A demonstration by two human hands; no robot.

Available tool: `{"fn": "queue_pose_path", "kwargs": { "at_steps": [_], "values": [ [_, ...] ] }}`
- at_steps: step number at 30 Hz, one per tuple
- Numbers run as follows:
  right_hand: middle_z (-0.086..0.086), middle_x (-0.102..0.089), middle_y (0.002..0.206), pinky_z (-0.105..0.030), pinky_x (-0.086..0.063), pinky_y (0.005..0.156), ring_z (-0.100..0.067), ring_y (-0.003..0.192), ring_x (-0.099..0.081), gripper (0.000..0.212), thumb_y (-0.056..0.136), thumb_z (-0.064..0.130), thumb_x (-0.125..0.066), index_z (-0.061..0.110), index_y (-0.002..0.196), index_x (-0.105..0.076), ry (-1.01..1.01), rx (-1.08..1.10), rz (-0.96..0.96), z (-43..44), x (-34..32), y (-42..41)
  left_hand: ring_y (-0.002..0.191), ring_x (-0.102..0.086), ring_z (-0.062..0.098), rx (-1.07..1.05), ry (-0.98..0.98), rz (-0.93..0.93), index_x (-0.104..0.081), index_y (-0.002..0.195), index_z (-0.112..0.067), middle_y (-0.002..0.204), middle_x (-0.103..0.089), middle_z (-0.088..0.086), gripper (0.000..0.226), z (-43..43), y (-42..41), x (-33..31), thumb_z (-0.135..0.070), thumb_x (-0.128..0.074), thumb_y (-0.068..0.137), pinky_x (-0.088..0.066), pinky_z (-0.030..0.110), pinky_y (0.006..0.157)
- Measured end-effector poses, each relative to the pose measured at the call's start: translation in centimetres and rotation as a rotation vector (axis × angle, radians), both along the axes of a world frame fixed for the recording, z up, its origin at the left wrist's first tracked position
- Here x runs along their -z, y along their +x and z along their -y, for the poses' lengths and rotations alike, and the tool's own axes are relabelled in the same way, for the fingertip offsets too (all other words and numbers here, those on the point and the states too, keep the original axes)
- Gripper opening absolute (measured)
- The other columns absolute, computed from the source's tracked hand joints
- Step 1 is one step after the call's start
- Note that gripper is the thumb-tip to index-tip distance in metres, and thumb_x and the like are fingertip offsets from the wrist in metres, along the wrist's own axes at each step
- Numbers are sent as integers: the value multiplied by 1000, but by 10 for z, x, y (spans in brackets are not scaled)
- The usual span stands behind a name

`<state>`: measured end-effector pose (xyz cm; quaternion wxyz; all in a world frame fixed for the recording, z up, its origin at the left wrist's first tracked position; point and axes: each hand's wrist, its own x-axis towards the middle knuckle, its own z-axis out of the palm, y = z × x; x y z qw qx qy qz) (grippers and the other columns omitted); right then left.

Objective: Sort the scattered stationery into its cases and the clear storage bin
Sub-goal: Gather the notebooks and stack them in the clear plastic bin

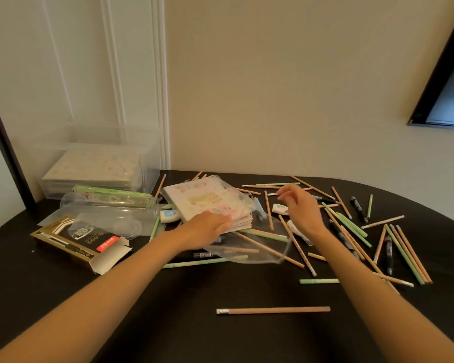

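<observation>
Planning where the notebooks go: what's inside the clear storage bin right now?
Inside the clear storage bin lies a flat patterned pad, apparently on a stack. The cloudy wall blurs whatever is beneath it.

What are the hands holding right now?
The left hand rests on the near edge of the stack of notepads; a grip cannot be told. The right hand holds nothing.

Two bare forearms, sleeveless to the frame edge, no jewellery.
</observation>
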<state>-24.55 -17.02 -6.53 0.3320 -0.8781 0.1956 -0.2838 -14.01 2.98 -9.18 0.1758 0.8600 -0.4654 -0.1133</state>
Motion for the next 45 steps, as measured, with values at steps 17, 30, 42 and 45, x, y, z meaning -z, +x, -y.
{"fn": "queue_pose_path", "kwargs": {
  "at_steps": [17, 30, 42, 45],
  "values": [
    [7, -23, 153, -36, -27, 112, -13, 141, -4, 46, 93, 15, -55, 29, 136, -47, -989, -601, -459, 30, 23, 13, 140, -21, 6, 132, 16, 317, -50, 134, -29, 148, -35, -7, 37, -45, -8, 10, -31, -42, 97, -21, 22, 111],
    [-6, -68, 78, -21, -48, 78, -10, 75, -63, 35, 97, 23, -47, 5, 75, -67, 259, -263, -151, 13, 32, 36, 82, -59, -1, -382, -607, -246, -73, 89, -17, 83, -68, -9, 10, -49, 2, 1, -12, -69, 81, -45, 13, 77],
    [-17, -62, 86, -48, -53, 83, -33, 81, -60, 46, 94, 41, -42, -1, 96, -61, 359, 112, -199, -11, 45, 79, 61, -42, 11, -731, -457, 177, -48, 74, -12, 64, -41, -4, 29, -24, 13, 14, -28, -43, 98, -27, 25, 52],
    [-23, -63, 100, -48, -52, 86, -33, 85, -59, 43, 96, 36, -42, -3, 104, -58, 394, 148, -222, -15, 40, 84, 67, -45, 12, -757, -379, 164, -50, 79, -11, 74, -51, 2, 27, -22, 25, 13, -30, -44, 97, -30, 24, 56]
  ]
}}
